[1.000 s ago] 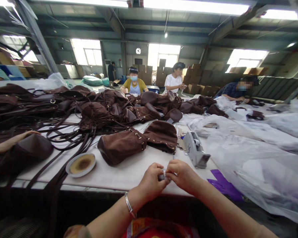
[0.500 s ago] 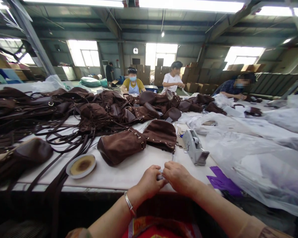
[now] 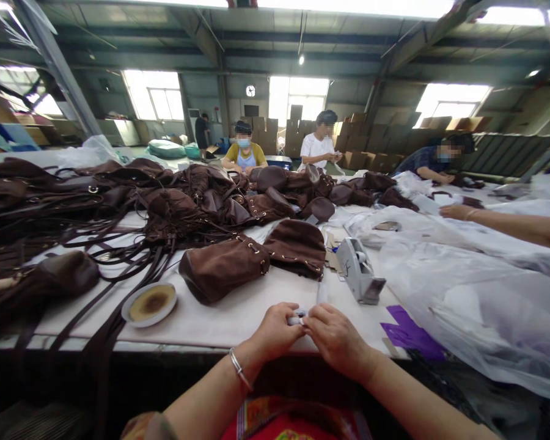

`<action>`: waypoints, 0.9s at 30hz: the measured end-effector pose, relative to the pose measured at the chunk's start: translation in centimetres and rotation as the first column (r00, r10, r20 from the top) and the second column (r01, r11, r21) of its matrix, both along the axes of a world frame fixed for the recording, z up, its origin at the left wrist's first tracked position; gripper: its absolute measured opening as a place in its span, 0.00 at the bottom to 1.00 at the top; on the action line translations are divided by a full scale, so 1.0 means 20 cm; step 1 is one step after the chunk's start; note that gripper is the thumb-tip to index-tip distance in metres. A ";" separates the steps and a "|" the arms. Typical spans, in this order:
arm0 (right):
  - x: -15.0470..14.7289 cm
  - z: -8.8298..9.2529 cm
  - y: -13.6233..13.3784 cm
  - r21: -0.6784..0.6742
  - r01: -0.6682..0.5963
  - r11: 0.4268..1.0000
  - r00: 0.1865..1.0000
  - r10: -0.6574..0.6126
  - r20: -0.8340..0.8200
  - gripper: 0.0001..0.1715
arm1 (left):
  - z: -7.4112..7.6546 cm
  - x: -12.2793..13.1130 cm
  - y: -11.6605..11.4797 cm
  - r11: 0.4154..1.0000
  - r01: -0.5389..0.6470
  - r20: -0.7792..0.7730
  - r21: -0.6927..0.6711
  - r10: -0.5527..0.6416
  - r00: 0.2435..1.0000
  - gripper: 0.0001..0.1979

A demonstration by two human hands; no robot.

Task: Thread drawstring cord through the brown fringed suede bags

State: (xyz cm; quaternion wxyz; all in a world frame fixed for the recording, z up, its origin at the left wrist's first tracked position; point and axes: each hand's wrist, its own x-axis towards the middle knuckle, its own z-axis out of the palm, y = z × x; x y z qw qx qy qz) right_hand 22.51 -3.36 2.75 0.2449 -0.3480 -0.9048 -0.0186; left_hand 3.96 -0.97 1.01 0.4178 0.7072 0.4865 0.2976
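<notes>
Pinching a small pale piece (image 3: 296, 320) between left hand (image 3: 276, 330) and right hand (image 3: 339, 339), probably super light, kinda soft, best held by its ends between fingertips (image 3: 308, 320).

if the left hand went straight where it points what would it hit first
Probably the right hand, just past the small pale item in the left hand; depth is unclear.

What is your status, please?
Left hand pinching small whitish piece, material unclear; right hand alongside. Brown cloth drawstring bags ahead. Boxy grey tape dispenser beyond right hand.
</notes>
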 end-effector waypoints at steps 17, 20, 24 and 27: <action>0.02 -0.03 -0.05 0.161 0.142 0.977 0.986 -0.124 -0.113 0.10 | 0.03 0.02 0.03 0.918 0.110 0.374 -0.381 0.044 0.926 0.19; 0.18 0.00 0.04 0.095 0.208 0.973 0.955 -0.181 -0.236 0.12 | -0.01 0.03 0.05 0.954 0.002 0.248 -0.301 0.076 0.966 0.20; 0.53 0.10 0.29 -0.224 0.630 0.744 0.649 -0.663 -0.373 0.17 | -0.01 0.04 0.07 0.979 -0.030 0.145 -0.204 0.061 0.988 0.18; 0.74 0.16 0.45 -0.472 0.721 0.508 0.460 -0.860 -0.222 0.20 | -0.01 0.06 0.06 0.991 -0.027 0.109 -0.128 0.041 0.993 0.17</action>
